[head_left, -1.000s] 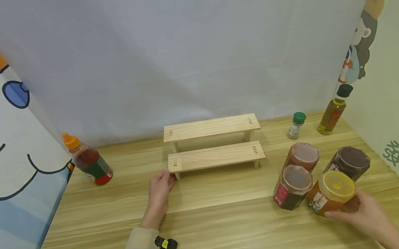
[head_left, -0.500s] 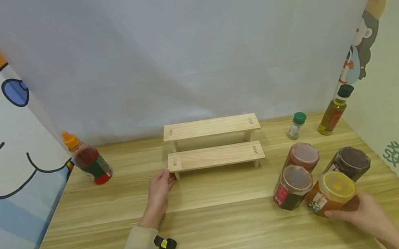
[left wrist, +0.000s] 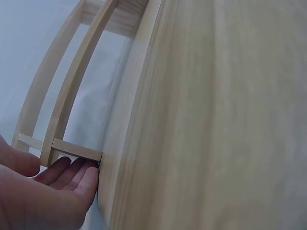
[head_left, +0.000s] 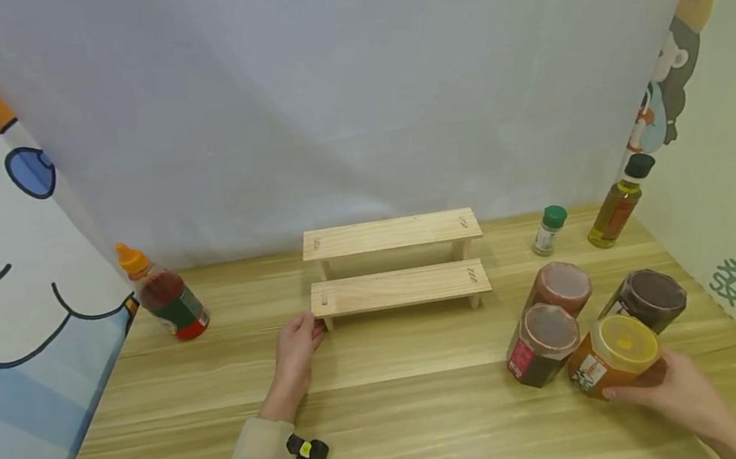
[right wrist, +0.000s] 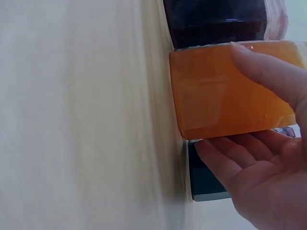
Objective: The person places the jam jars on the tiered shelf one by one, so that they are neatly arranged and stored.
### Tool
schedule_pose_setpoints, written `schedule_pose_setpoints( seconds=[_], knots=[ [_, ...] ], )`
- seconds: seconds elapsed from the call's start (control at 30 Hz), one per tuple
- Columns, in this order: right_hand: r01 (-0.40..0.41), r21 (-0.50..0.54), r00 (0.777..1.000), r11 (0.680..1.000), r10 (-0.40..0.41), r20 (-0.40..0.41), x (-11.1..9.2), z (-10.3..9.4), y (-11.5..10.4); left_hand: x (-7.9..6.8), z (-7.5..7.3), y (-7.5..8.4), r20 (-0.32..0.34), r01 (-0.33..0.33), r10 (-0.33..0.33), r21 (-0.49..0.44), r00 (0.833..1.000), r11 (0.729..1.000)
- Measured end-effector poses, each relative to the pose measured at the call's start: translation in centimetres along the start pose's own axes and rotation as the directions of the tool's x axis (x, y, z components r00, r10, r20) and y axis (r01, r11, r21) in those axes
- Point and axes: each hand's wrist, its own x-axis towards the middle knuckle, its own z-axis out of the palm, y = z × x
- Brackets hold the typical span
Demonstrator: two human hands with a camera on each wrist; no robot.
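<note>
Barely shifted since before: right hand (head_left: 682,390) curled round amber yellow-lidded jar (head_left: 615,364), left hand (head_left: 296,347) relaxed against wooden rack (head_left: 400,288)

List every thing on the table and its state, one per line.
Left hand: touching the wooden rack's end.
Right hand: gripping the orange jar.
Orange jar: lidded, tilted.
Wooden rack: upright, both steps bare.
Three dark jars: lidded, standing together.
Red sauce bottle: capped, upright.
Green-capped shaker: capped, upright.
Oil bottle: capped, upright.
</note>
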Motion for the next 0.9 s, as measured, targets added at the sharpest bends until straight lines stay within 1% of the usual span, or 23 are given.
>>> schedule_pose_setpoints(
  seconds=[0.27, 0.4, 0.5, 0.6, 0.63, 0.8, 0.9],
  knots=[
    [-0.037, 0.001, 0.999, 0.999, 0.036, 0.012, 0.1, -0.3, -0.4, 0.1, 0.0, 0.0, 0.027, -0.016, 0.016, -0.002, 1.0, 1.0],
    [-0.007, 0.02, 1.0, 1.0, 0.008, -0.023, 0.0, -0.1, -0.3, 0.1, -0.1, 0.0, 0.029, -0.013, 0.014, -0.014, 0.999, 1.0],
    [0.033, 0.039, 0.998, 0.999, -0.031, -0.056, -0.3, -0.1, -0.1, 0.0, 0.0, -0.1, 0.026, -0.013, 0.014, -0.018, 1.0, 1.0],
    [0.054, 0.062, 0.997, 0.997, -0.05, -0.064, -0.4, -0.2, -0.1, -0.1, 0.0, -0.2, 0.026, -0.014, 0.014, -0.019, 1.0, 1.0],
    [0.053, 0.065, 0.997, 0.996, -0.048, -0.064, -0.5, -0.2, -0.1, -0.1, 0.0, -0.2, 0.026, -0.014, 0.014, -0.021, 1.0, 1.0],
    [-0.013, 0.076, 0.998, 0.997, 0.017, -0.053, -0.8, -0.7, -0.8, -0.1, 0.0, -0.2, 0.031, -0.009, 0.01, -0.017, 0.999, 1.0],
    [-0.009, 0.104, 0.998, 0.995, 0.015, -0.055, -1.0, -1.2, -1.5, 0.0, -0.1, -0.1, 0.031, -0.012, 0.013, -0.017, 0.999, 1.0]
  ],
)
